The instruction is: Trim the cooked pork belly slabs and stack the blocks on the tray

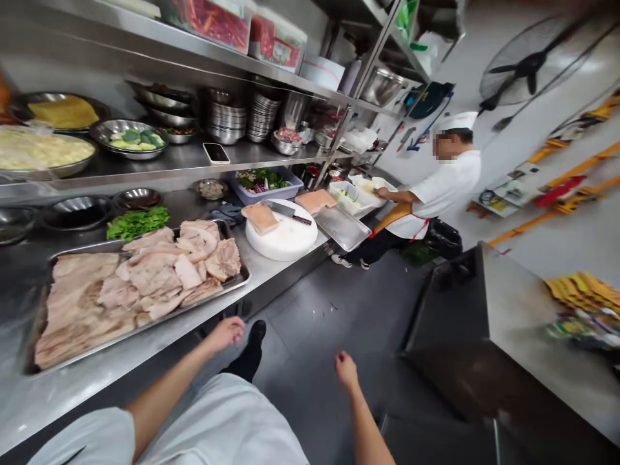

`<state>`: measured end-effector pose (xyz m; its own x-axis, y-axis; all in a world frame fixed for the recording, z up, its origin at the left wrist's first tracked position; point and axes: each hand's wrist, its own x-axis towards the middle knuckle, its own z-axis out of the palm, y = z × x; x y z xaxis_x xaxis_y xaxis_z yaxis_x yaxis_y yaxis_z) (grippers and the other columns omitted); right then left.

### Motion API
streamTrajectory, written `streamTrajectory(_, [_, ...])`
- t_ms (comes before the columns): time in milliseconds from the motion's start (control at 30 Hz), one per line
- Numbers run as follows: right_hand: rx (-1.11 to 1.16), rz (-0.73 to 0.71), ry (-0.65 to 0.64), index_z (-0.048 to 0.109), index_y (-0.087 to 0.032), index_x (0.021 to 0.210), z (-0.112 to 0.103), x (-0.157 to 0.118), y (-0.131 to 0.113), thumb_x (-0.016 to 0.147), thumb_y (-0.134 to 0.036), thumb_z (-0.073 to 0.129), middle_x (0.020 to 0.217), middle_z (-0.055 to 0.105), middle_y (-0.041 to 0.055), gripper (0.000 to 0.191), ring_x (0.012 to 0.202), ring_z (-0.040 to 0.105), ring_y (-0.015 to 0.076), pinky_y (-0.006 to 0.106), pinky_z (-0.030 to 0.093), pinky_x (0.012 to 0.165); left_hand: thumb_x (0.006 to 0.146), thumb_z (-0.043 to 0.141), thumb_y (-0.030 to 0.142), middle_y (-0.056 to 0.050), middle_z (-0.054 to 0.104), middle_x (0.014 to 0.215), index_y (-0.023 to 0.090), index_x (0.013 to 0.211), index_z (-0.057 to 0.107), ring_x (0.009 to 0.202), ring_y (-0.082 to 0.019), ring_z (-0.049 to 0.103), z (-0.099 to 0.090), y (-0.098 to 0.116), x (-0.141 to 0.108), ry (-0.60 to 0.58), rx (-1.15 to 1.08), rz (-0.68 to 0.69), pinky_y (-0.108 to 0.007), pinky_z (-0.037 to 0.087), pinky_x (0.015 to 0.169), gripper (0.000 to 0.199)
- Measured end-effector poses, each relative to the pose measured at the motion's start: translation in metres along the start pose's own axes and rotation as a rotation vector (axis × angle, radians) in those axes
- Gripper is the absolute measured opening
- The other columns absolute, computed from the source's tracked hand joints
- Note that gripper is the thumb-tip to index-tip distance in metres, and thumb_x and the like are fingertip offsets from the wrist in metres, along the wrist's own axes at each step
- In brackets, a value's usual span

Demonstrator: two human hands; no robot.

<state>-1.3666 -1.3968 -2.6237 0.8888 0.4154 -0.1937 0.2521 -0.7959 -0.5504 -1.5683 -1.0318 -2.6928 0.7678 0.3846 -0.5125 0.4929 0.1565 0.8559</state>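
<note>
My left hand [228, 332] hangs in the air just off the counter's front edge, its fingers curled loosely together; nothing shows in it. Over the dark floor, further right, my right hand [345, 370] is also curled, and whether it holds anything cannot be made out. Neither hand touches the counter. Nearest to my left hand is a large metal tray [247, 274] heaped with pale meat slabs [150, 278]. Beyond it a round white cutting board [283, 244] carries a piece of meat [260, 218] and a cleaver [293, 213] with a dark handle.
A person in white [448, 187] works further along the counter [232, 303]. Leafy greens [138, 223], bowls and a blue bin [290, 188] stand along it. A phone [216, 153] lies on the shelf above. Metal cabinets [518, 297] stand at right, with a wall fan [527, 64] above.
</note>
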Motion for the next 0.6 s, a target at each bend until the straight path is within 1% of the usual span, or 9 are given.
streamTrajectory(100, [-0.015, -0.09, -0.033, 0.059, -0.025, 0.076, -0.014, 0.119, -0.028, 0.095, -0.044, 0.051, 0.061, 0.059, -0.0002, 0.027, 0.055, 0.061, 0.0209, 0.029, 0.045, 0.05, 0.077, 0.061, 0.038, -0.006, 0.074, 0.092, 0.019, 0.099, 0.067, 0.078, -0.019, 0.068, -0.029, 0.097, 0.072, -0.028, 0.026, 0.282, -0.028, 0.05, 0.066, 0.029])
streamTrajectory(167, [-0.018, -0.156, -0.075, 0.056, -0.025, 0.073, -0.016, 0.186, -0.052, 0.09, -0.041, 0.048, 0.057, 0.055, -0.0025, 0.025, 0.052, 0.057, 0.0183, 0.025, 0.042, 0.051, 0.082, 0.058, 0.041, -0.007, 0.074, 0.097, 0.019, 0.102, 0.068, 0.086, -0.022, 0.068, -0.061, 0.17, 0.126, 0.05, 0.129, 0.457, -0.032, 0.054, 0.075, 0.032])
streamTrajectory(200, [-0.021, -0.191, -0.105, 0.055, -0.024, 0.073, -0.017, 0.215, -0.066, 0.088, -0.038, 0.048, 0.056, 0.055, -0.0029, 0.022, 0.053, 0.056, 0.017, 0.024, 0.041, 0.052, 0.085, 0.055, 0.041, -0.008, 0.074, 0.098, 0.019, 0.104, 0.068, 0.089, -0.023, 0.068, -0.079, 0.206, 0.155, 0.138, 0.199, 0.498, -0.034, 0.055, 0.08, 0.032])
streamTrajectory(267, [-0.03, -0.26, -0.17, 0.054, -0.023, 0.072, -0.019, 0.269, -0.093, 0.086, -0.032, 0.047, 0.059, 0.057, -0.0027, 0.018, 0.056, 0.056, 0.0151, 0.022, 0.042, 0.057, 0.089, 0.052, 0.036, -0.012, 0.074, 0.107, 0.017, 0.109, 0.068, 0.096, -0.027, 0.068, -0.112, 0.271, 0.212, 0.405, 0.384, 0.454, -0.04, 0.055, 0.091, 0.031])
streamTrajectory(367, [-0.059, -0.352, -0.235, 0.06, -0.022, 0.079, -0.027, 0.345, -0.134, 0.088, -0.024, 0.047, 0.07, 0.064, 0.0002, 0.016, 0.067, 0.06, 0.0157, 0.024, 0.046, 0.068, 0.088, 0.052, 0.024, -0.021, 0.07, 0.12, 0.011, 0.118, 0.068, 0.114, -0.035, 0.064, -0.134, 0.337, 0.281, 0.75, 0.703, 0.34, -0.049, 0.049, 0.106, 0.036])
streamTrajectory(400, [-0.074, -0.375, -0.241, 0.063, -0.021, 0.083, -0.03, 0.37, -0.148, 0.09, -0.022, 0.047, 0.075, 0.066, 0.0021, 0.017, 0.072, 0.061, 0.0169, 0.026, 0.047, 0.073, 0.089, 0.051, 0.022, -0.022, 0.069, 0.122, 0.01, 0.12, 0.068, 0.118, -0.036, 0.063, -0.13, 0.35, 0.297, 0.795, 0.791, 0.344, -0.05, 0.048, 0.108, 0.037])
streamTrajectory(467, [-0.099, -0.409, -0.236, 0.067, -0.018, 0.097, -0.034, 0.422, -0.176, 0.093, -0.02, 0.046, 0.091, 0.07, 0.0085, 0.022, 0.086, 0.063, 0.0209, 0.031, 0.048, 0.085, 0.092, 0.048, 0.02, -0.02, 0.069, 0.122, 0.012, 0.119, 0.07, 0.119, -0.034, 0.062, -0.103, 0.364, 0.321, 0.717, 0.944, 0.39, -0.047, 0.047, 0.109, 0.035])
streamTrajectory(533, [-0.162, -0.432, -0.191, 0.067, -0.014, 0.118, -0.033, 0.472, -0.202, 0.095, -0.017, 0.046, 0.115, 0.067, 0.0176, 0.031, 0.106, 0.06, 0.0273, 0.039, 0.045, 0.097, 0.093, 0.047, 0.014, -0.016, 0.071, 0.117, 0.014, 0.11, 0.073, 0.115, -0.03, 0.064, -0.058, 0.368, 0.341, 0.494, 1.06, 0.399, -0.043, 0.049, 0.107, 0.031])
streamTrajectory(600, [-0.319, -0.468, -0.145, 0.059, -0.013, 0.137, -0.028, 0.515, -0.227, 0.097, -0.015, 0.046, 0.134, 0.059, 0.0229, 0.043, 0.122, 0.054, 0.0337, 0.047, 0.042, 0.103, 0.09, 0.05, 0.008, -0.015, 0.072, 0.114, 0.013, 0.106, 0.074, 0.109, -0.027, 0.066, -0.01, 0.366, 0.362, 0.41, 1.1, 0.346, -0.039, 0.051, 0.103, 0.03])
